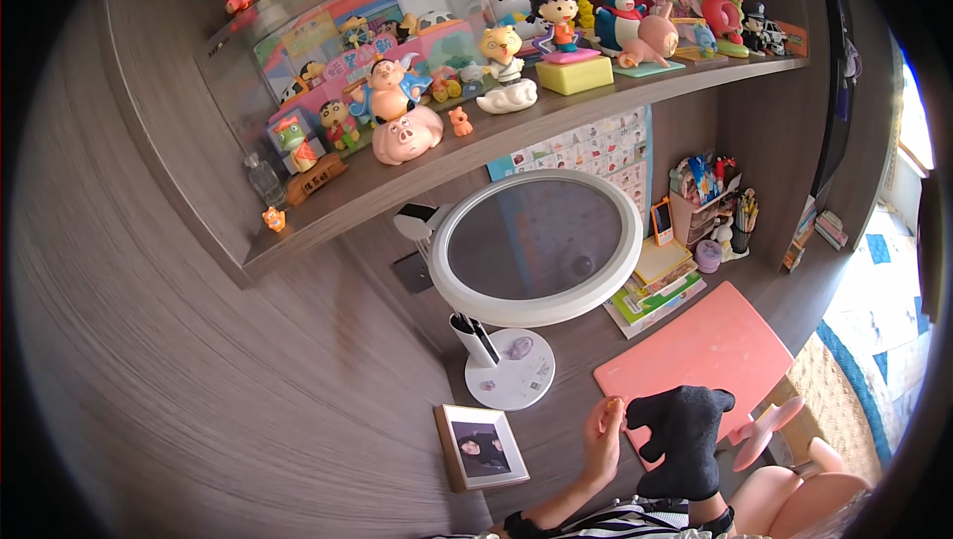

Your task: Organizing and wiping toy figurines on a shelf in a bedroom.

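A black sock (683, 440) is worn over the right hand (685, 460), held up just in front of the pink mat (695, 350), and its edge is pinched by the bare left hand (603, 435). A round white-rimmed mirror (536, 246) on its stand is seen left of the mat, a framed photo (481, 447) lower left, stacked books (655, 291) right behind it, figurines lined on the shelf (476, 142) above
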A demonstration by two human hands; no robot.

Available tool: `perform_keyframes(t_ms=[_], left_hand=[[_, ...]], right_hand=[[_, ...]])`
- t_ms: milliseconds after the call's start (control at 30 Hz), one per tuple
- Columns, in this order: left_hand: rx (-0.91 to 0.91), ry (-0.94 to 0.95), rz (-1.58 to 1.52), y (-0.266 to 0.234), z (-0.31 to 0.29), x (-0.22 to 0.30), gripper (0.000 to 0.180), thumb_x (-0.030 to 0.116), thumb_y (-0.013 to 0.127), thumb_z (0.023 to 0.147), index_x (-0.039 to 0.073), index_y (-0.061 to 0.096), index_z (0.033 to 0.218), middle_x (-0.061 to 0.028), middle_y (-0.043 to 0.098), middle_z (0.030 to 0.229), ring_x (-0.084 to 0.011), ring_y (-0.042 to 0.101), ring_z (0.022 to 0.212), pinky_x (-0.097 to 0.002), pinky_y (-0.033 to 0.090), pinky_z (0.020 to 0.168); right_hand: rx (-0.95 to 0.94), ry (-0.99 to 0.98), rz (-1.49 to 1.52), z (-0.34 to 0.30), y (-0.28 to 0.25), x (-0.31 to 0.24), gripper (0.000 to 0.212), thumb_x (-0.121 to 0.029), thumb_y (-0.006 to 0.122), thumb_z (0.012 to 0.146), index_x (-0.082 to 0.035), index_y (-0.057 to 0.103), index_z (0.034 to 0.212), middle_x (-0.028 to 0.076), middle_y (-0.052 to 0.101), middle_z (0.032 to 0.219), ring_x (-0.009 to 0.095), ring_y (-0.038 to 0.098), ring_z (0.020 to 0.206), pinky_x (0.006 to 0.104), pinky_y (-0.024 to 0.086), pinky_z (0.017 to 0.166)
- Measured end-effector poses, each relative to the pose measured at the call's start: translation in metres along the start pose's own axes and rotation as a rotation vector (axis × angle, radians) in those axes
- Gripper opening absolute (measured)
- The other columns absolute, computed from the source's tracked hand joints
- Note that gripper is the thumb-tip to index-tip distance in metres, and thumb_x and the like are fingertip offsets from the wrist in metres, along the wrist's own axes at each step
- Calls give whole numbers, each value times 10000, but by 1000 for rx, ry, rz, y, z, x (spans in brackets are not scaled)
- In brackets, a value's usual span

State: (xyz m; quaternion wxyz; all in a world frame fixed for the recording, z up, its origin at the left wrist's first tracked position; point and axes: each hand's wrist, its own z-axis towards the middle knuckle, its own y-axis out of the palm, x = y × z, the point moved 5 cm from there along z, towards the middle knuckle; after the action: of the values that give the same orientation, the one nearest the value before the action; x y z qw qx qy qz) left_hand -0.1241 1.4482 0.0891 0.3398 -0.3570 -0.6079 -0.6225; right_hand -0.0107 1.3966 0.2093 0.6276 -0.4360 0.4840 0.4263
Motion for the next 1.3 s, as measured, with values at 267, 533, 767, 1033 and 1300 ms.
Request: perform_keyframes(t_ms=[267, 533, 767, 1033, 1300], left_hand=[[-101, 45, -96, 7, 1, 3, 175, 150, 471, 898, 11, 550, 970, -48, 564, 839, -79, 504, 707, -199, 409, 653], [-385, -29, -29, 32, -15, 0, 246, 6, 547, 824, -14, 557, 1068, -100, 583, 1051, -133, 566, 936, -227, 446, 858], [-498, 93, -13, 48, -24, 39, 251, 20, 529, 842, -4, 523, 1092, -96, 597, 951, -131, 569, 904, -219, 458, 757], [-397, 1052, 293, 52, -8, 183, 271, -88, 626, 715, -13, 565, 968, -185, 608, 917, -242, 628, 789, -292, 540, 647], [-182, 982, 500, 36, 5, 208, 229, -114, 619, 708, -31, 591, 920, -169, 610, 896, -186, 621, 752, -271, 525, 691]], right_hand=[[162, -276, -656, 14, -10, 14, 302, -195, 657, 483, -186, 654, 785, 44, 560, 515, 152, 566, 453, 389, 328, 499], [-52, -81, -893, 21, -28, 45, 287, -195, 654, 480, -197, 656, 767, 50, 622, 592, 193, 598, 540, 395, 358, 499], [-17, 11, -555, 16, -31, 53, 289, -177, 661, 454, -188, 622, 740, 43, 587, 556, 187, 577, 516, 391, 348, 503], [-5, 115, -425, 24, -32, 87, 299, -157, 669, 424, -178, 582, 709, 35, 546, 516, 179, 553, 488, 386, 335, 508], [-8, 154, -345, 31, -31, 103, 316, -137, 677, 394, -168, 542, 677, 27, 505, 476, 172, 529, 461, 381, 323, 512]])
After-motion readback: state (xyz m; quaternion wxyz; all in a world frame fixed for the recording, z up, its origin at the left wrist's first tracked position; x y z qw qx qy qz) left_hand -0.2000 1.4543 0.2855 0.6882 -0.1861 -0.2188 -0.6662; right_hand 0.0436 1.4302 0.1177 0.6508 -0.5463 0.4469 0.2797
